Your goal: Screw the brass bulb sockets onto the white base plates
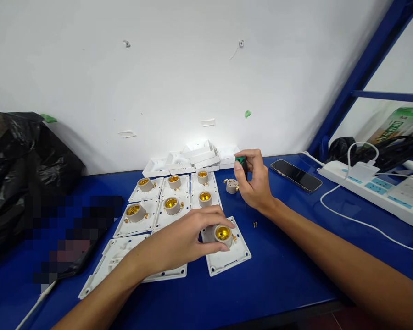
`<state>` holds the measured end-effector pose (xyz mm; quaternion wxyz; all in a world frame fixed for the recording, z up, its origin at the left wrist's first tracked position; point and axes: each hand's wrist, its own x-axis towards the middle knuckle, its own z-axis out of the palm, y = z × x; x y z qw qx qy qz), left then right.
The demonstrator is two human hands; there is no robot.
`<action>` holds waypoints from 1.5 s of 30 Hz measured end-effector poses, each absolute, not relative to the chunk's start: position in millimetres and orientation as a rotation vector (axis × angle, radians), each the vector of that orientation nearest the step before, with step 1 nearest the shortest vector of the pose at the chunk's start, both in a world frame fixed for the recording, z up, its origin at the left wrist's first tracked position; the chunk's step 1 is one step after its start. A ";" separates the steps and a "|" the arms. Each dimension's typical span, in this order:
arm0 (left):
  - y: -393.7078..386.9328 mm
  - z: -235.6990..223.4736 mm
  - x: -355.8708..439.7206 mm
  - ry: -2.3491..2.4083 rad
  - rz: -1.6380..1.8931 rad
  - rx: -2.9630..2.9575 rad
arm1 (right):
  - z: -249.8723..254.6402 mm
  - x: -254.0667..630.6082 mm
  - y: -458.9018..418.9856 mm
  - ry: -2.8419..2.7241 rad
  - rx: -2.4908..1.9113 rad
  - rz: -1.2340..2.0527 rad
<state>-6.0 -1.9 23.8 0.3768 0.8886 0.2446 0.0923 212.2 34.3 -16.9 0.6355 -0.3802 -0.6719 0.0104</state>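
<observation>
My left hand [187, 236] is closed around a grey lamp socket with a brass inside [223, 234], which sits on a white square plate [229, 257] on the blue table. My right hand [255, 179] is raised a little further back, fingers pinched on a green-handled screwdriver [241, 161]. A loose grey socket [231, 185] lies just left of that hand. Two small brass screws [254, 224] lie on the table between my hands.
Several finished sockets on white plates [172, 206] lie in rows to the left, with stacked white plates [196, 158] behind them. A phone [296, 175] and a white power strip [375, 190] with cable lie right. A black bag [24, 174] is on the left.
</observation>
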 end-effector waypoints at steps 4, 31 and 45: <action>-1.6 24.6 -6.6 0.623 0.234 2.285 | -16.7 212.3 34.1 -1.537 -0.870 0.012; 3.3 13.8 -6.4 0.548 0.243 2.328 | -16.3 211.6 32.7 -1.560 -0.857 -0.011; -11.3 20.2 27.5 0.597 0.359 2.824 | -18.2 212.0 34.7 -1.540 -0.866 -0.006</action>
